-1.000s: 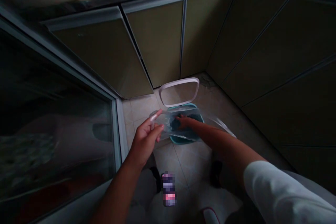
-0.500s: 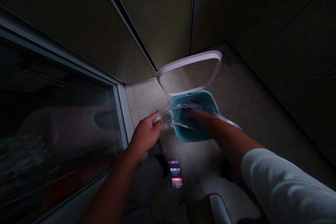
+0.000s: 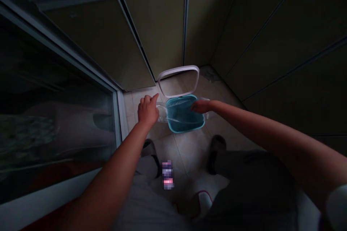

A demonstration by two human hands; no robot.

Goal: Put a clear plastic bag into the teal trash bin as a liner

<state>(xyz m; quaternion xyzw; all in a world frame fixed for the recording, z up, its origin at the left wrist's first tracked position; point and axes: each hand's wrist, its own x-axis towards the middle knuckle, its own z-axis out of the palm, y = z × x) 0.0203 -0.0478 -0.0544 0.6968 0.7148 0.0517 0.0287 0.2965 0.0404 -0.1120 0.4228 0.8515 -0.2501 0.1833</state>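
From the head camera, a clear plastic bag [image 3: 162,113] lies over the open teal bin [image 3: 184,130] on the tiled floor [image 3: 187,155], with the bin's white lid [image 3: 177,68] standing up behind it. The left hand [image 3: 148,111], fingers [image 3: 148,98] spread, is just beside the bag's edge, apparently not gripping. The right hand [image 3: 200,106], fingers [image 3: 195,106] pressed together, touches the bag at the bin's right rim; whether it pinches, I cannot tell.

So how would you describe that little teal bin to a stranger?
Find the corner where the dark cabinets meet, then look down at the tiled floor. A small teal bin sits there between the left hand and right hand. Its white-rimmed lid stands open, and a clear plastic bag covers its mouth.
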